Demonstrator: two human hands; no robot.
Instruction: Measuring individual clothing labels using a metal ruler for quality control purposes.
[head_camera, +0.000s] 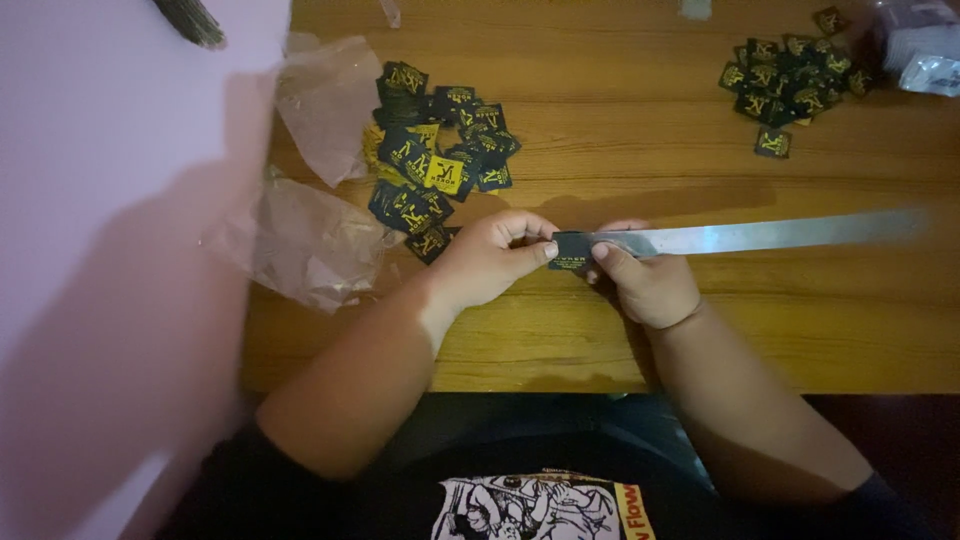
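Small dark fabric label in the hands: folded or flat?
Cannot tell: both hands' fingertips pinch the small dark fabric label against the long metal ruler, hiding its edges.

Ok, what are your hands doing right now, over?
Left hand and right hand both pinching one dark label at the metal ruler end. Label piles beyond on the wooden table. Nothing blocking.

You work at a wooden table (620, 340). Far left on it lies a pile of dark labels (435, 160), with crumpled clear wrap (310, 240) just to its left. Far right lies a second pile (790, 80), beside a clear bag (925, 50) at the corner.
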